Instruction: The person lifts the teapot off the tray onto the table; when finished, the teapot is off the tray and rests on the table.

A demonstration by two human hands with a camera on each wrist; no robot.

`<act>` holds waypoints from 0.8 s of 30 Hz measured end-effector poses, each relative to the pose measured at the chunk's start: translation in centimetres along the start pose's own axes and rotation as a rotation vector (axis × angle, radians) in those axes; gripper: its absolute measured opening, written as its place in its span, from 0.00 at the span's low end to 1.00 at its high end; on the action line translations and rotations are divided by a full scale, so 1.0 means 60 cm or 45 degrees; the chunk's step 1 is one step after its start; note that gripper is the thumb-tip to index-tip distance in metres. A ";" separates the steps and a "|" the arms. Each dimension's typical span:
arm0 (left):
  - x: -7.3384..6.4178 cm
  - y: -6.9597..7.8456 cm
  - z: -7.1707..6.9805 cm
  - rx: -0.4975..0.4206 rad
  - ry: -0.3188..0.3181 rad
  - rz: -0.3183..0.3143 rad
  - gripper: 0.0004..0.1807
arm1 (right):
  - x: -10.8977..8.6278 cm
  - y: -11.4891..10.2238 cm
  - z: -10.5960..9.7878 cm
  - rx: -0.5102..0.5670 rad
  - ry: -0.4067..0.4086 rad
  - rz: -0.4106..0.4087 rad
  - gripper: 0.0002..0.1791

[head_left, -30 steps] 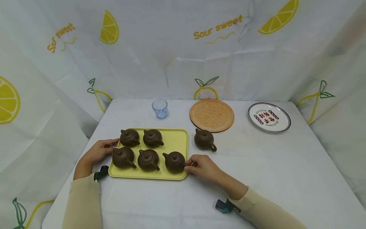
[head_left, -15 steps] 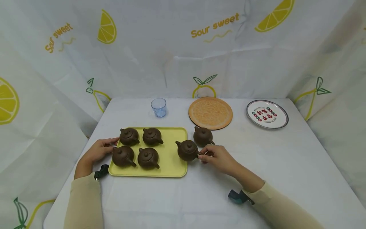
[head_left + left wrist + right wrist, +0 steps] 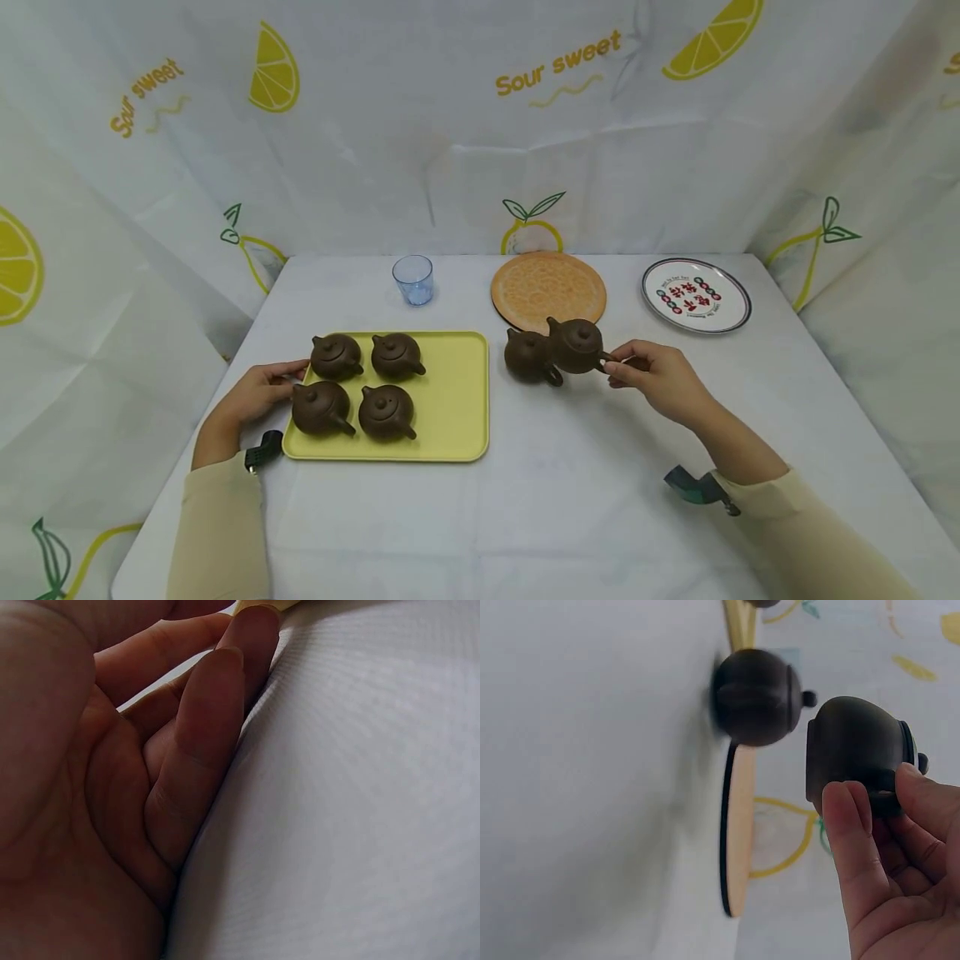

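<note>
My right hand (image 3: 663, 382) pinches the handle of a dark brown teapot (image 3: 576, 347), held upright above the table. In the right wrist view, thumb and fingers close on that handle. Another brown teapot (image 3: 525, 357) stands on the table just left of it, partly overlapped in the head view. To the left lies a yellow tray (image 3: 457, 400) bearing several similar teapots in two rows. My left hand (image 3: 251, 397) rests at the tray's left edge, its loosely bent fingers touching the rim; the left wrist view shows only a sliver of the tray.
A blue glass (image 3: 414, 281) stands behind the tray. A round tan board (image 3: 548, 289) lies behind the two right-hand teapots. Toward the back right is a white plate (image 3: 696, 295) with red print. A white lemon-patterned cloth (image 3: 390, 167) hangs behind the table.
My right hand has lifted a teapot off the tray's front right and carried it right and back, past the teapot standing on the table. My left hand stays at the tray.
</note>
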State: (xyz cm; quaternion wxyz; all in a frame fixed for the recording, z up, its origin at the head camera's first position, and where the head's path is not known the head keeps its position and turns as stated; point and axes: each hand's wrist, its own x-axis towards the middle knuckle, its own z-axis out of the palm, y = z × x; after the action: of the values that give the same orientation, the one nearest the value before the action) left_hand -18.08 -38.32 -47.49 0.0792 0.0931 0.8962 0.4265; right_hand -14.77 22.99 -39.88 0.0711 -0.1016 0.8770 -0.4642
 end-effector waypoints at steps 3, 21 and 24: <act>0.001 -0.003 0.001 0.008 0.004 -0.001 0.27 | -0.004 0.021 -0.018 -0.023 0.021 0.047 0.15; -0.002 0.001 0.002 -0.061 -0.007 0.015 0.27 | 0.019 0.105 -0.010 0.058 -0.054 0.197 0.17; -0.002 0.002 0.002 -0.067 -0.014 0.003 0.28 | 0.020 0.107 -0.010 0.060 -0.051 0.193 0.17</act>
State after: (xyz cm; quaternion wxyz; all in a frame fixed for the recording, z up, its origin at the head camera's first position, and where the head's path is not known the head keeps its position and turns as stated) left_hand -17.91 -38.15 -47.47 0.0859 0.0943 0.8841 0.4495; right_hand -16.79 26.72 -44.92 0.1259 -0.0424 0.8694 -0.4759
